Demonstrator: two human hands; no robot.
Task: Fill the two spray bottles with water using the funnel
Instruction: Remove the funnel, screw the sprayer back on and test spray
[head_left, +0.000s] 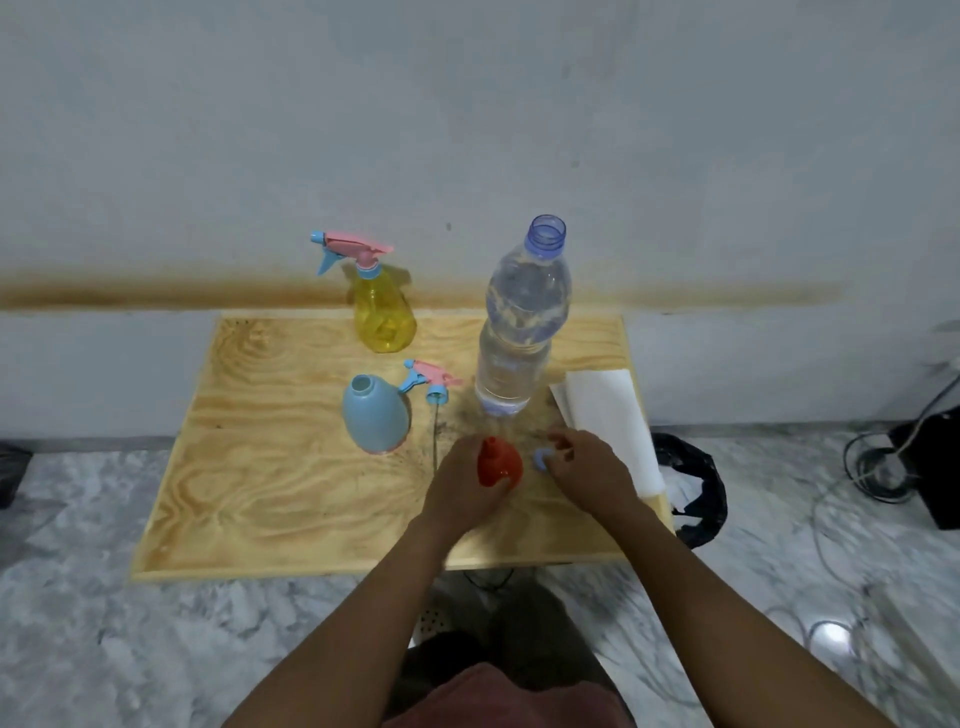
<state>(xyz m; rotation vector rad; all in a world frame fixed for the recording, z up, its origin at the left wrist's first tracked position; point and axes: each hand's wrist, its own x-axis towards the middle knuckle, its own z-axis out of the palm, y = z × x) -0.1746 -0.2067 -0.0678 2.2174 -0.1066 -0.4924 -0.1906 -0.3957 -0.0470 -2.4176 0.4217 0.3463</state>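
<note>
A red funnel lies on the wooden table, and my left hand grips it from the left. My right hand holds a small blue bottle cap by the fingertips just right of the funnel. The blue spray bottle stands open, its pink and blue spray head lying beside it with the tube trailing toward me. The yellow spray bottle stands at the back with its spray head on. A large clear water bottle stands uncapped.
A folded white paper towel lies at the table's right edge. A black bag sits on the marble floor to the right, with cables and a dark box farther right. A wall runs behind the table.
</note>
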